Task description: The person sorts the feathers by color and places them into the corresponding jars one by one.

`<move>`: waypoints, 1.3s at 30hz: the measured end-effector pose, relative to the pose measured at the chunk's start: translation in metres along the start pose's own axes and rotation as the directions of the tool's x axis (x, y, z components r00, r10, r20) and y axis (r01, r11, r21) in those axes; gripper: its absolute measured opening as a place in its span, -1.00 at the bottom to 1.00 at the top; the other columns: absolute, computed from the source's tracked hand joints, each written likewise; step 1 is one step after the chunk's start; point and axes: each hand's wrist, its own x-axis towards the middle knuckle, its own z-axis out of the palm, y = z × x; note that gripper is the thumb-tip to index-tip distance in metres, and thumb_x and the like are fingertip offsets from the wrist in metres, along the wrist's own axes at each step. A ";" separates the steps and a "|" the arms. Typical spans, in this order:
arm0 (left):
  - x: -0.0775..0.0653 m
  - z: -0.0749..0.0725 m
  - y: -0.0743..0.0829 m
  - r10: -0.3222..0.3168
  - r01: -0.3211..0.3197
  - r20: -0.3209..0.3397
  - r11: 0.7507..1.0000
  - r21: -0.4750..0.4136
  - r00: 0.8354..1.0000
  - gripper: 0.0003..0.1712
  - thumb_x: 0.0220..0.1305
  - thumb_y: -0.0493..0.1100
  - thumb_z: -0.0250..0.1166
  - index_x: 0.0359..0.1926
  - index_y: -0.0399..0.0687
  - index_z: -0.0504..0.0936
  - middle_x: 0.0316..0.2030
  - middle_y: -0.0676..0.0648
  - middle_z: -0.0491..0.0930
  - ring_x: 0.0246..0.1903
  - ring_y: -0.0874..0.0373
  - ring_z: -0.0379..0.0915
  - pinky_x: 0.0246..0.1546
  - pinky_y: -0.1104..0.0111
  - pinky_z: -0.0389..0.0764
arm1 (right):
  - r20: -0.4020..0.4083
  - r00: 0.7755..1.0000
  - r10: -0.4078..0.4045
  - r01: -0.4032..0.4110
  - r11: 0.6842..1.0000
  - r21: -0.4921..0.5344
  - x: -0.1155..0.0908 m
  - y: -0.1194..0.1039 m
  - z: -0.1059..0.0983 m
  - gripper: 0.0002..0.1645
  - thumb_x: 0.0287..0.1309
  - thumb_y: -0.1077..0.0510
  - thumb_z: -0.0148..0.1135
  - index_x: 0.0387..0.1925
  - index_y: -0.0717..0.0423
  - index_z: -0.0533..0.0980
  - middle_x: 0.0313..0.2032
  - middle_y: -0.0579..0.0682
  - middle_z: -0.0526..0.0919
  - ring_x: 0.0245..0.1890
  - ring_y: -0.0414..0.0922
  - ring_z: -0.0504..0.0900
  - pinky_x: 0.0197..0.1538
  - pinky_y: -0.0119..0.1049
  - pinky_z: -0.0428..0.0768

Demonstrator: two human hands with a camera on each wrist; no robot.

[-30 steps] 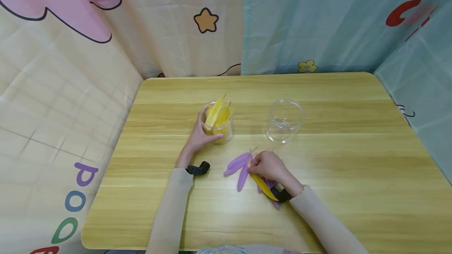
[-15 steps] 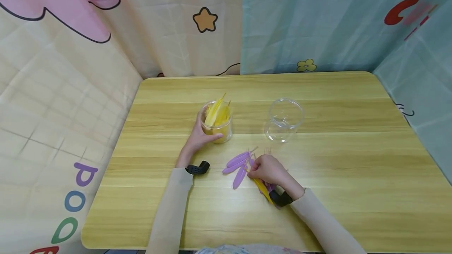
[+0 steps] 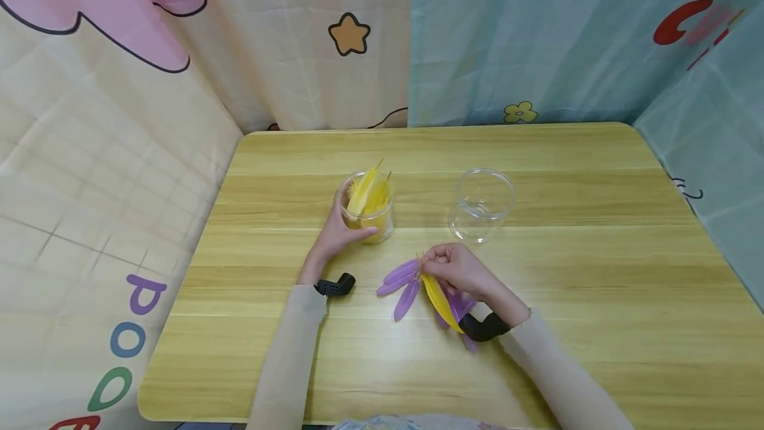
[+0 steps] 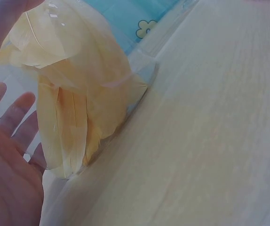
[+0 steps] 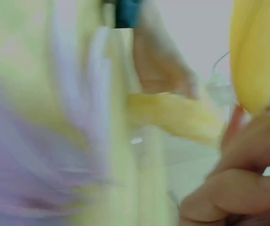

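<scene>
My left hand (image 3: 334, 232) holds a clear plastic jar (image 3: 386, 223) on the table, thumb in front and fingers round its far side. Several yellow feathers (image 3: 365, 196) stand in that jar, their tips above the rim; the left wrist view shows more feathers (image 4: 74, 117) through its wall. Between thumb and fingertips, my right hand (image 3: 462, 272) pinches one yellow feather (image 3: 438, 300) near its quill end. Purple feathers (image 3: 407, 299) lie fanned on the table beneath and left of the right hand, which partly hides them. The right wrist view is blurred, with the yellow feather (image 5: 255, 52) at its right.
A second clear container (image 3: 510, 208) stands behind the right hand, to the right of the held jar. Black camera mounts sit on both wrists. The wooden table (image 3: 597, 271) is bordered by printed curtains at the back and sides.
My right hand has lifted slightly up and away from the purple feathers with the yellow feather in its pinch. The left hand and the jar have stayed in place.
</scene>
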 end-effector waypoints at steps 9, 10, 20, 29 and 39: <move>-0.001 0.000 0.002 -0.015 0.015 0.004 1.000 0.022 1.000 0.26 -0.09 -0.32 0.51 0.47 0.00 -0.17 0.40 -0.24 0.01 0.33 -0.05 0.02 0.32 0.13 -0.02 | -0.389 0.768 -0.509 0.512 0.853 -0.105 0.038 -0.083 -0.001 -0.88 0.26 0.28 0.16 -0.27 0.29 0.41 -0.76 -0.02 0.32 -0.82 -0.18 0.22 -0.73 -0.42 0.17; -0.002 0.000 0.003 -0.018 0.018 0.004 0.999 0.030 1.000 0.26 -0.08 -0.31 0.52 0.47 0.00 -0.17 0.39 -0.24 0.01 0.33 -0.05 0.02 0.32 0.12 -0.02 | -0.412 0.706 -0.576 0.567 0.808 -0.159 0.042 -0.093 0.003 -0.88 0.25 0.31 0.16 -0.27 0.32 0.41 -0.74 0.01 0.33 -0.81 -0.20 0.22 -0.72 -0.43 0.18; -0.004 0.000 0.003 -0.011 0.011 0.003 0.998 0.058 1.000 0.23 -0.05 -0.28 0.51 0.47 0.00 -0.16 0.38 -0.23 0.01 0.32 -0.06 0.01 0.31 0.11 -0.02 | -0.400 0.393 -0.828 0.718 0.548 -0.430 0.074 -0.125 0.034 -0.87 0.11 0.50 0.18 -0.30 0.44 0.40 -0.73 0.10 0.37 -0.76 -0.18 0.20 -0.66 -0.50 0.16; -0.003 -0.002 0.002 -0.012 0.011 0.008 0.999 0.031 1.000 0.24 -0.05 -0.29 0.50 0.46 -0.03 -0.18 0.36 -0.23 0.04 0.28 -0.07 0.08 0.29 0.08 0.04 | -0.396 0.543 -0.741 0.605 0.672 -0.427 0.073 -0.111 0.041 -0.85 0.13 0.40 0.24 -0.27 0.41 0.46 -0.74 0.08 0.34 -0.75 -0.13 0.23 -0.65 -0.46 0.15; -0.002 -0.002 0.000 0.019 -0.020 0.018 1.000 0.016 1.000 0.24 -0.07 -0.28 0.51 0.46 -0.02 -0.16 0.36 -0.27 0.04 0.31 -0.12 0.04 0.30 0.00 -0.01 | -0.386 0.546 -0.743 0.654 0.666 -0.359 0.037 -0.102 0.012 -0.85 0.16 0.46 0.17 -0.21 0.47 0.45 -0.74 0.06 0.34 -0.76 -0.28 0.16 -0.69 -0.49 0.11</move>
